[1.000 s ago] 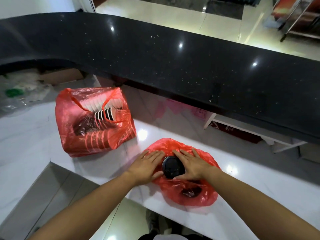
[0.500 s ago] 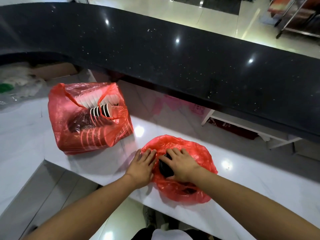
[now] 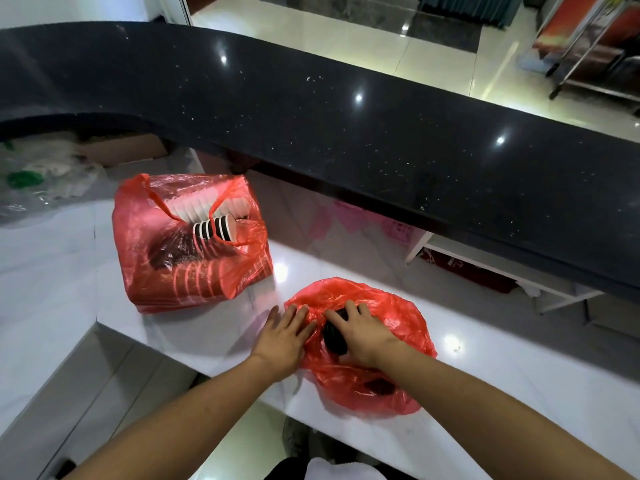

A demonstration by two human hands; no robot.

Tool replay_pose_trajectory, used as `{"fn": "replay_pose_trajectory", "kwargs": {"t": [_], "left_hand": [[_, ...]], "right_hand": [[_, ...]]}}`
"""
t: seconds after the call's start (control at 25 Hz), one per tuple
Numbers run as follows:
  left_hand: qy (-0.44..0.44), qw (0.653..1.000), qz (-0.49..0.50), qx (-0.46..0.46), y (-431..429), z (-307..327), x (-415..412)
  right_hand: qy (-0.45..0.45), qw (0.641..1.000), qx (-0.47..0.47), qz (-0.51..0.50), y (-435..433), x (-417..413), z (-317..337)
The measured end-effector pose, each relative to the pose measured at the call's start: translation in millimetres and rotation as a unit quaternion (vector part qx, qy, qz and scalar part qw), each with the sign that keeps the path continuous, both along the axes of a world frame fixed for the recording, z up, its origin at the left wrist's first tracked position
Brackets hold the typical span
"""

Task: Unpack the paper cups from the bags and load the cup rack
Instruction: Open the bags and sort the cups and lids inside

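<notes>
Two red plastic bags lie on a white marble counter [image 3: 519,368]. The far bag [image 3: 180,265] is full of stacked paper cups lying on their sides; a black-and-white striped stack [image 3: 216,227] pokes out of its open top. The near bag [image 3: 391,306] is flattened around a round black object [image 3: 333,336], which looks like a cup stack seen end on. My right hand [image 3: 363,332] lies over that black object with fingers curled on it. My left hand [image 3: 285,332] presses flat on the bag's left edge, fingers spread.
A raised black stone bar top [image 3: 346,133] runs across behind the counter. Clear plastic wrapping with a green lid [image 3: 24,178] and a cardboard box [image 3: 128,150] lie at far left. The counter edge drops to the floor just below my arms.
My right hand slid from beside the black object onto its top, covering most of it. My left hand moved slightly left onto the bag's edge.
</notes>
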State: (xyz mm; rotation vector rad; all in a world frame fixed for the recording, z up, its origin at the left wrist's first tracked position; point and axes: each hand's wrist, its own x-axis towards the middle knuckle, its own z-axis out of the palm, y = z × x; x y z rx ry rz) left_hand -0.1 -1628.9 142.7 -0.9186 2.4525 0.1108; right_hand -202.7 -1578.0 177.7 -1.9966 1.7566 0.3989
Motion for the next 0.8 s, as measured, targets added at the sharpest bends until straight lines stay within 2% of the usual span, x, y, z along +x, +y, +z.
{"fn": "replay_pose_trajectory", "kwargs": {"t": [0.12,0.2,0.24,0.28,0.32,0.4,0.44,0.56,0.68,0.8], "left_hand": [[0.035,0.999,0.018,0.018,-10,8,-5],[0.152,0.983,0.078,0.059,-19,19,-11],[0.244,0.957,0.13,0.083,-21,27,-16],[0.347,0.911,0.19,0.114,-23,40,-19],[0.433,0.843,0.27,0.168,-23,53,-23],[0.508,0.693,0.404,0.314,-13,80,-26],[0.522,0.643,0.436,0.351,-7,89,-22],[0.566,0.57,0.482,0.35,14,99,10],[0.603,0.451,0.585,0.3,48,107,66],[0.627,0.361,0.65,0.234,89,111,132]], "right_hand": [[-0.03,0.999,-0.034,-0.02,-2,-13,21],[-0.051,0.996,-0.063,-0.038,-5,-21,34],[-0.061,0.994,-0.081,-0.043,-8,-24,39],[-0.07,0.991,-0.102,-0.043,-10,-24,45],[-0.081,0.988,-0.125,-0.037,-13,-22,50],[-0.121,0.98,-0.155,-0.016,-17,-11,59],[-0.144,0.977,-0.161,0.002,-19,-3,62],[-0.219,0.961,-0.163,0.046,-21,24,63],[-0.311,0.933,-0.154,0.089,-17,69,65],[-0.329,0.92,-0.14,0.163,-8,136,68]]}}
